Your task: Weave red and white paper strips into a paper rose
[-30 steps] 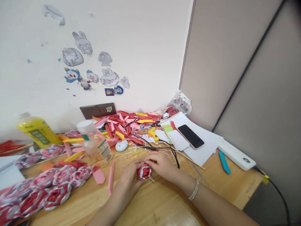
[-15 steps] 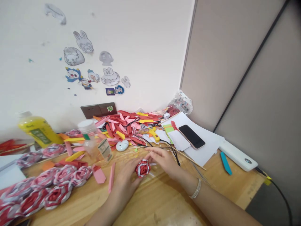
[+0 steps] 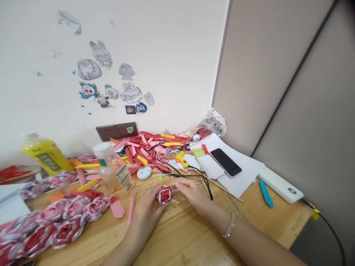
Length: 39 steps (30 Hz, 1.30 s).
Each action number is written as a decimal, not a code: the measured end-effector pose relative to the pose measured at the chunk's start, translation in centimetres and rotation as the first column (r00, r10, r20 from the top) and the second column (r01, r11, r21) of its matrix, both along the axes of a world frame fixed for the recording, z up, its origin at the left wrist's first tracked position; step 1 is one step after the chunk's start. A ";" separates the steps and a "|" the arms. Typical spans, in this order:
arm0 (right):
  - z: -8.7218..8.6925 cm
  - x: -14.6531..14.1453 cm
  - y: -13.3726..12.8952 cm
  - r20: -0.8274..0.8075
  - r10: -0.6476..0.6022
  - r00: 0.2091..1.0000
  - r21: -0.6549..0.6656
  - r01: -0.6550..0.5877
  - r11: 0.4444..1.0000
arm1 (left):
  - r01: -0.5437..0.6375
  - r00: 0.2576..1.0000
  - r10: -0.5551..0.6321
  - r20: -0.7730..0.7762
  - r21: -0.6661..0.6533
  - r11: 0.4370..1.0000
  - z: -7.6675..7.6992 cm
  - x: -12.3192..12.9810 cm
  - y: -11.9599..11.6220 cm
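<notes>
A small red and white paper rose (image 3: 164, 195) is gripped by my left hand (image 3: 148, 204), between thumb and fingers, just above the wooden table. My right hand (image 3: 191, 191) reaches in from the right, its fingertips at the upper right edge of the rose; whether they pinch a petal is hidden. A bracelet circles my right wrist. Finished-looking pink, red and white paper roses (image 3: 69, 232) lie in rows at the left. Pink folded paper strips (image 3: 117, 207) rest near my left hand.
Behind my hands a heap of folded red, pink and yellow paper (image 3: 144, 147) lies with a yellow glue gun (image 3: 181, 161) and its cable. A yellow bottle (image 3: 48, 155), a clear jar (image 3: 107, 166), a phone (image 3: 226, 162) on white sheets and a white power strip (image 3: 281, 184) surround the work area.
The rose and my left hand have shifted slightly left and up, with the rose turned a little. My right hand's fingers have moved slightly lower and lie more together.
</notes>
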State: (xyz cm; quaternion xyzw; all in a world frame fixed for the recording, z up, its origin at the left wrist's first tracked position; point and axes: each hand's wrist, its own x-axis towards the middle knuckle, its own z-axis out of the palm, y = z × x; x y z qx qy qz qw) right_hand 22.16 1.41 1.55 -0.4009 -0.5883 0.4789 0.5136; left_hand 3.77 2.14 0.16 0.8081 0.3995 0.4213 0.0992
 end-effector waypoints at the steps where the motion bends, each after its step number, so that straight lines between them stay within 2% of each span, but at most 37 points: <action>1: 0.0 0.0 0.0 0.017 0.009 1.000 0.028 -0.009 1.000 | -0.002 1.000 0.002 0.003 -0.011 1.000 0.0 0.0 -0.1; 5: -0.2 0.1 0.1 -0.015 0.050 0.999 0.015 -0.049 0.999 | -0.007 1.000 0.007 0.001 -0.039 0.999 0.3 0.1 -0.4; 8: -0.3 0.2 0.2 -0.047 0.019 0.999 -0.034 -0.021 0.999 | -0.008 1.000 0.008 0.002 -0.041 0.999 0.5 0.2 -0.6; 10: -0.1 0.4 0.3 0.027 0.022 0.999 0.029 -0.023 0.999 | -0.002 1.000 0.002 -0.001 -0.053 0.999 0.4 0.2 -0.6; 12: 0.3 0.6 0.3 0.155 0.064 0.986 0.132 -0.085 0.988 | -0.009 1.000 0.009 -0.004 -0.073 0.997 0.2 0.1 -0.5; 14: 0.6 0.9 0.4 0.225 0.094 0.970 0.169 -0.133 0.976 | -0.032 0.999 0.032 0.001 -0.100 0.994 -0.2 0.0 -0.4; 17: 0.4 1.0 0.6 0.218 0.035 0.975 0.099 -0.057 0.993 | -0.080 0.995 0.086 0.047 -0.130 0.988 -0.6 -0.1 -0.1; 20: -0.6 0.7 0.9 0.169 0.024 0.985 -0.036 -0.019 0.999 | -0.092 0.991 0.105 0.087 -0.139 0.986 -0.5 0.1 0.0; 22: -1.3 0.5 1.1 0.087 0.035 0.996 -0.123 -0.025 0.992 | -0.053 0.994 0.066 0.083 -0.154 0.987 -0.3 0.3 -0.1; 24: -1.7 0.3 1.3 0.012 -0.004 1.000 -0.175 0.006 0.985 | 0.001 0.996 0.015 0.084 -0.183 0.983 0.0 0.6 -0.3; 28: -1.8 0.5 1.6 -0.062 -0.077 0.995 -0.207 0.062 0.976 | 0.094 0.986 -0.053 0.156 -0.269 0.959 0.2 1.0 -0.7; 31: -1.6 0.7 1.7 -0.100 -0.084 0.991 -0.224 0.060 0.973 | 0.196 0.965 -0.123 0.233 -0.320 0.927 0.2 1.1 -0.9; 34: -1.4 0.6 1.6 -0.133 -0.069 0.989 -0.240 0.035 0.970 | 0.278 0.950 -0.210 0.231 -0.320 0.906 0.2 0.9 -1.0; 39: -1.5 0.0 1.0 -0.170 -0.093 0.981 -0.272 0.044 0.961 | 0.284 0.955 -0.249 0.160 -0.261 0.923 -0.5 0.7 -1.1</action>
